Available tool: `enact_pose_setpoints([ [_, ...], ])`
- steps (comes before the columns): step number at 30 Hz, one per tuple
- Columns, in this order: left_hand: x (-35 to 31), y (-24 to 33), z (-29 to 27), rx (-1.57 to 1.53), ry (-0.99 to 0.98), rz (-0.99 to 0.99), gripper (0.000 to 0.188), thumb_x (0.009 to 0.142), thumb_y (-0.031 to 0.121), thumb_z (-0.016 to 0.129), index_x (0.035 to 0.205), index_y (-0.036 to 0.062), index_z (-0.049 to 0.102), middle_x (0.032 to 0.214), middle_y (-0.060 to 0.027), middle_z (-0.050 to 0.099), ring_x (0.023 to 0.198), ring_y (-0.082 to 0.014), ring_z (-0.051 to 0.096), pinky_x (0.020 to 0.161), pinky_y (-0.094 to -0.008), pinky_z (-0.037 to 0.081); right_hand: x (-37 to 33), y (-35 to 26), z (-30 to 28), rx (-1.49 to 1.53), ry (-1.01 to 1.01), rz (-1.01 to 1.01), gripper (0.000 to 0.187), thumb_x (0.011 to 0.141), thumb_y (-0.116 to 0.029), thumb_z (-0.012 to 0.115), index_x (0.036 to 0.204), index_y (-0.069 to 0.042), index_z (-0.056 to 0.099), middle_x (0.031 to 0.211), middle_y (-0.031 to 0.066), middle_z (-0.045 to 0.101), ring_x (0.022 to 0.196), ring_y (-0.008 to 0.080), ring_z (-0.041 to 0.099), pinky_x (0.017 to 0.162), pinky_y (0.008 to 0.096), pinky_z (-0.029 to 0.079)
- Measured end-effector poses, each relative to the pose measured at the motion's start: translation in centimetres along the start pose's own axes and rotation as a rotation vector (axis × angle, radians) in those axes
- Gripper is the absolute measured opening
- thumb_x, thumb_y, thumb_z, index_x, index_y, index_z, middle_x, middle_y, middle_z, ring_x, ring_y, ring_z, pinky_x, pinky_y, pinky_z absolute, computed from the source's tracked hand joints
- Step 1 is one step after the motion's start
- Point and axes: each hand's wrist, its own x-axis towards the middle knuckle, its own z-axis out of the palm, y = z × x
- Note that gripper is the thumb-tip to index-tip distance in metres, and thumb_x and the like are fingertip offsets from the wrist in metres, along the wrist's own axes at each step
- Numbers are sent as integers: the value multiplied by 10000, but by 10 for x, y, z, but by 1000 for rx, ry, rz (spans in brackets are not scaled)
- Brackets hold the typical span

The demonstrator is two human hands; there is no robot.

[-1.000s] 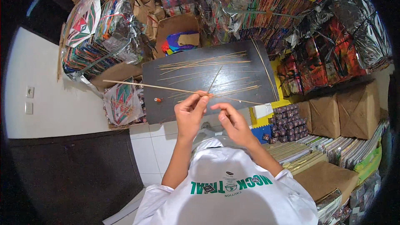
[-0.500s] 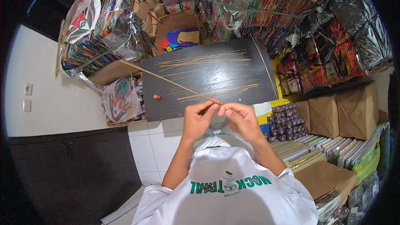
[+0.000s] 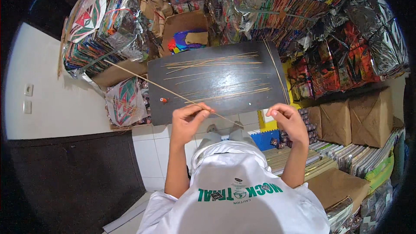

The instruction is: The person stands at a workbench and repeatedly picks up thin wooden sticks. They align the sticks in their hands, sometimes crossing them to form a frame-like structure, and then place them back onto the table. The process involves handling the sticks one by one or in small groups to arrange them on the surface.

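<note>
My left hand pinches a long thin bamboo stick, which slants from the upper left down past my fingers to a tip in front of my body. Off to the right, my right hand is apart from the stick, its thumb and fingers closed together; whatever they hold is too fine to see. Beyond my hands, several thin bamboo sticks lie in loose groups across a black table. A small orange thread spool rests near the table's left edge.
Behind the table stands an open cardboard box of coloured material. Stacked, wrapped bundles crowd the back and right. Brown paper parcels and small dark boxes are on the right. A patterned paper kite leans left of the table.
My hands, close together before, have moved apart. The right hand went to the right, while the left moved left with the stick, whose lower end now shows beyond my fingers.
</note>
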Motion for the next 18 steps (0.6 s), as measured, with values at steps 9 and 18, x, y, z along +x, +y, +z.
enact_pose_setpoints([
  [9, 7, -3, -35, -509, 448, -41, 173, 934, 73, 654, 1087, -8, 651, 1023, -102, 693, 609, -42, 466, 490, -175, 344, -7, 98, -72, -579, 79, 52, 170, 908, -151, 642, 921, 3, 713, 806, 75, 715, 734, 116, 624, 672, 286, 483],
  [18, 12, -1, 14, -295, 297, -142, 141, 926, 76, 668, 1032, -12, 697, 930, -32, 709, 614, -32, 475, 500, -194, 360, 22, 90, 24, -613, -39, -200, 385, 907, -151, 628, 1270, -25, 606, 1301, 186, 608, 1231, 326, 563, 1049, 387, 421],
])
